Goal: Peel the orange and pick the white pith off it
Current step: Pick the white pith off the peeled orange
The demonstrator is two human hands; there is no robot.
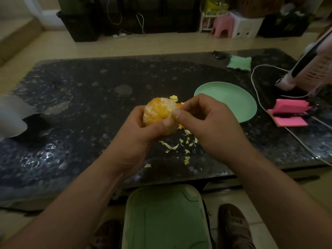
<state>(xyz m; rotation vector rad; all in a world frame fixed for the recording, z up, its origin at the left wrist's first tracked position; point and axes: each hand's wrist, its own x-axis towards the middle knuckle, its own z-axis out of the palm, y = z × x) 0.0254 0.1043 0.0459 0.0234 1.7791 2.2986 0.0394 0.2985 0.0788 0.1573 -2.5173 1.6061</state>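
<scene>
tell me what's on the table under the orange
Pale pith scraps lie scattered on the table below the orange, peel bits behind it. The left hand and right hand hide whatever is directly beneath them.

A dark table has a glossy, speckled, stone-like top that catches glints of light. The peeled orange looks matt, its flesh patched with rough, fibrous white pith. Pale scraps of pith look dry and ragged. A mint-green plate appears to be smooth plastic with a soft sheen. A green cloth looks soft and matt. Pink notes are matt paper. A green stool is smooth, dull plastic.
</scene>
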